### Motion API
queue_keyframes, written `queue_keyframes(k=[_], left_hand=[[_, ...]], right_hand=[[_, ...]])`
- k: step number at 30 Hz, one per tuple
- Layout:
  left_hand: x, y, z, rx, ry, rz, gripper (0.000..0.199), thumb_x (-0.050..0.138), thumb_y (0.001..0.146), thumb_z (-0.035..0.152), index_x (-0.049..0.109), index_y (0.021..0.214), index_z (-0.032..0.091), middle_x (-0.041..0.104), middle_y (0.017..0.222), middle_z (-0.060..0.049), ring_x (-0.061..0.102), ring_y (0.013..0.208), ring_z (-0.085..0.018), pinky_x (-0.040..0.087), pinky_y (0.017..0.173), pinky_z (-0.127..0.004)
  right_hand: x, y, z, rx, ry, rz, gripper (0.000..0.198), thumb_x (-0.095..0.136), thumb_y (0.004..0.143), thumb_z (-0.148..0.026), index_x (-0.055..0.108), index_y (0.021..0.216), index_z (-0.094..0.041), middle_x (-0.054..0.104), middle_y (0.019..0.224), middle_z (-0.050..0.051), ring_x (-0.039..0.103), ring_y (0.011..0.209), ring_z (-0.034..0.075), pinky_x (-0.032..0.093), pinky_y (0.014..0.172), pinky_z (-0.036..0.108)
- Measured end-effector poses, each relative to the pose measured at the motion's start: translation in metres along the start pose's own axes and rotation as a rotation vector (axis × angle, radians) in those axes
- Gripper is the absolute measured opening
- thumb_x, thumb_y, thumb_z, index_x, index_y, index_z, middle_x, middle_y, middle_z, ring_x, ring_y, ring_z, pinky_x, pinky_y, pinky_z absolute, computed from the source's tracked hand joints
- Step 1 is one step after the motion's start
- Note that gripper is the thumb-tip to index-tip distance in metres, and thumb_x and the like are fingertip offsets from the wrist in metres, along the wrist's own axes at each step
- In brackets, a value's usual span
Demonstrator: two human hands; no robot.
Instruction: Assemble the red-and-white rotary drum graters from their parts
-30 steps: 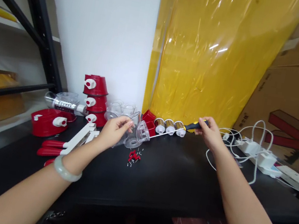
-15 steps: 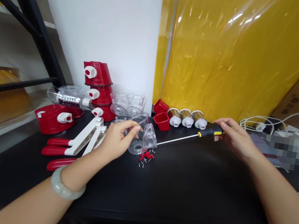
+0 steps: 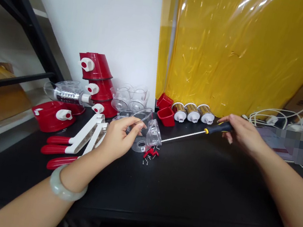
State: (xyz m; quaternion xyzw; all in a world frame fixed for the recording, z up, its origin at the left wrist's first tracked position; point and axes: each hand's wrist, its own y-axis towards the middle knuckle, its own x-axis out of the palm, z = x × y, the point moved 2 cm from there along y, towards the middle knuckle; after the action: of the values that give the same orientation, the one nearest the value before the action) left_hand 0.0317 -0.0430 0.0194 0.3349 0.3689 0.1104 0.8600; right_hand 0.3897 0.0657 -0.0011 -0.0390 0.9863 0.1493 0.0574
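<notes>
My left hand [image 3: 124, 136] is closed on the rim of a clear plastic housing [image 3: 153, 134] that lies tilted above the black table. In my right hand [image 3: 239, 132] is the black and yellow handle of a screwdriver [image 3: 184, 135]. Its long metal shaft points left, and the tip meets the right side of the housing. Whether the tip sits in a screw is too small to tell. Just below the housing lie small red plastic parts [image 3: 150, 152] and several loose screws [image 3: 147, 161]. My left fingers hide part of the housing.
Left of my left hand lie white handles with red grips [image 3: 57, 149]. Behind them are stacked red bases [image 3: 98, 80] and clear housings [image 3: 130, 98]. Red pushers [image 3: 166, 117] and metal grater drums [image 3: 192, 113] stand along the yellow-wrapped back. White cables [image 3: 275, 112] lie at right.
The view has shifted slightly. The screwdriver stays against the housing, and my right fingers have changed position on its handle, which looks rotated. My left hand keeps its hold.
</notes>
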Motion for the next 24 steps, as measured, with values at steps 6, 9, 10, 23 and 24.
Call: queue_keyframes(k=[6,9,10,23,24], left_hand=[[-0.0009,0.0003,0.001,0.014,0.031,0.012,0.024,0.054,0.091,0.035,0.069,0.084,0.017,0.07,0.068,-0.002,0.067,0.067,-0.016,0.049,0.064,-0.024],[-0.0011,0.0005,0.0009,0.017,0.05,0.012,0.025,0.053,0.091,0.035,0.069,0.085,0.017,0.07,0.068,-0.002,0.067,0.066,-0.015,0.049,0.063,-0.024],[-0.0011,0.0006,0.0007,0.018,0.052,0.012,0.025,0.053,0.091,0.035,0.07,0.085,0.017,0.071,0.068,-0.002,0.067,0.066,-0.016,0.049,0.063,-0.024],[-0.0027,0.0015,0.0006,0.021,0.028,0.024,0.022,0.055,0.091,0.032,0.07,0.089,0.017,0.072,0.069,-0.001,0.068,0.067,-0.014,0.048,0.066,-0.023],[-0.0027,0.0014,-0.0001,0.022,0.028,0.023,0.022,0.055,0.091,0.032,0.07,0.089,0.017,0.072,0.069,-0.001,0.068,0.067,-0.014,0.048,0.066,-0.023]], right_hand=[[0.001,0.0009,0.0001,-0.009,0.187,-0.04,0.023,0.07,0.076,-0.035,0.063,0.093,-0.022,0.065,0.083,0.004,0.063,0.066,0.015,0.053,0.059,0.027],[0.0009,-0.0019,-0.0013,-0.022,0.065,-0.036,0.026,0.067,0.081,-0.045,0.065,0.09,-0.021,0.059,0.059,0.001,0.054,0.047,0.013,0.043,0.045,0.023],[0.0008,-0.0027,-0.0014,-0.015,0.012,-0.023,0.032,0.063,0.083,-0.051,0.065,0.088,-0.02,0.054,0.049,0.0,0.049,0.04,0.012,0.036,0.04,0.023],[0.0,-0.0021,-0.0069,-0.068,-0.006,0.15,0.034,0.055,0.089,-0.05,0.057,0.072,-0.021,0.049,0.041,0.0,0.04,0.034,0.012,0.029,0.038,0.025],[-0.0012,-0.0017,-0.0069,-0.072,-0.013,0.156,0.034,0.055,0.089,-0.05,0.057,0.072,-0.021,0.049,0.04,0.0,0.04,0.034,0.012,0.029,0.038,0.025]])
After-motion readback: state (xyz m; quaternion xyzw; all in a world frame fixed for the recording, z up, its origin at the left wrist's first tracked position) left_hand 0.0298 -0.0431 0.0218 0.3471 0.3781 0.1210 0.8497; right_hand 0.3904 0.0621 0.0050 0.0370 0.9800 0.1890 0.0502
